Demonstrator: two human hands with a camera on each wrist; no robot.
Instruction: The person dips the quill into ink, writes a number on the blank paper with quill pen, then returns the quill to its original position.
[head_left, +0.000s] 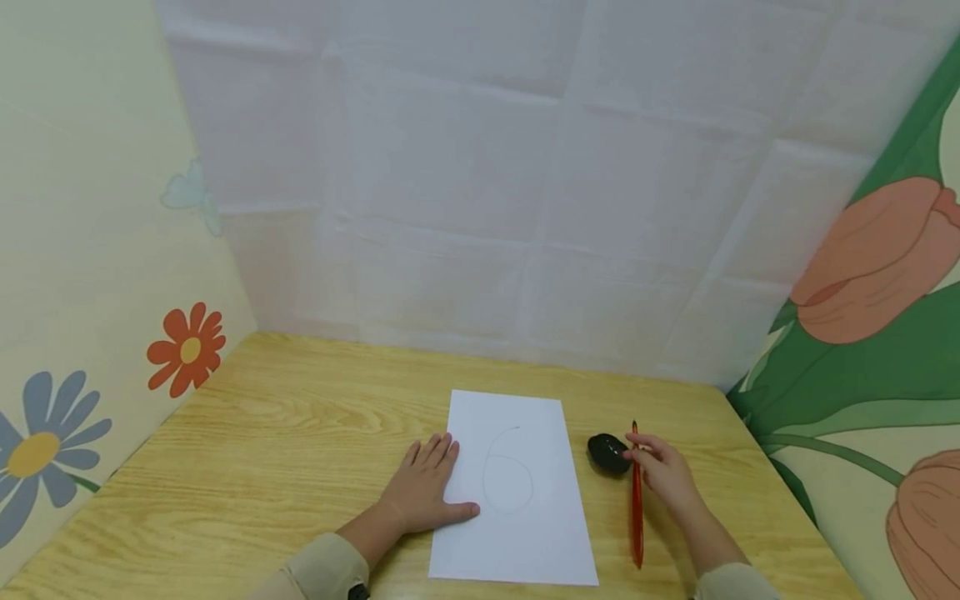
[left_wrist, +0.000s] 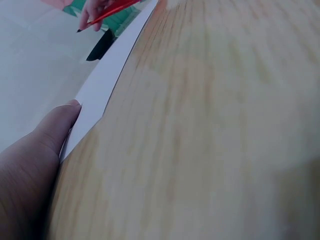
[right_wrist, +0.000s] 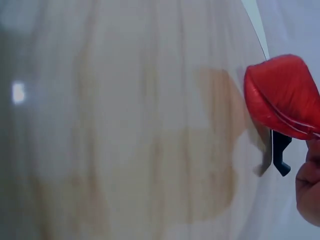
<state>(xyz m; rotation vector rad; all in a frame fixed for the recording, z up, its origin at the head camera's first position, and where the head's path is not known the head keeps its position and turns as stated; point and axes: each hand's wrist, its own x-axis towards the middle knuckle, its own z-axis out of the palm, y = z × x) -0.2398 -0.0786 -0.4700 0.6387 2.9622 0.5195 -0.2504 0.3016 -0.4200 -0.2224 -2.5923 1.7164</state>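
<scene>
A white sheet of paper (head_left: 551, 533) lies on the table with a thin line drawing like a figure 6 (head_left: 531, 483). My left hand (head_left: 427, 492) rests flat on the sheet's left edge, fingers spread and thumb reaching onto it. To the right of the paper, my right hand (head_left: 667, 475) pinches a red feather-like pen (head_left: 637, 517) near its dark tip, which points away from me. The right wrist view shows the pen's broad, rounded red end (right_wrist: 285, 95). Just left of that hand sits a glossy black rounded object (head_left: 609, 454); its kind I cannot tell.
The wood-grain table (head_left: 315, 417) extends left and behind the paper. A creased white cloth (head_left: 450, 192) hangs at the back. Flower-printed panels stand on the left (head_left: 82, 292) and right (head_left: 862, 367).
</scene>
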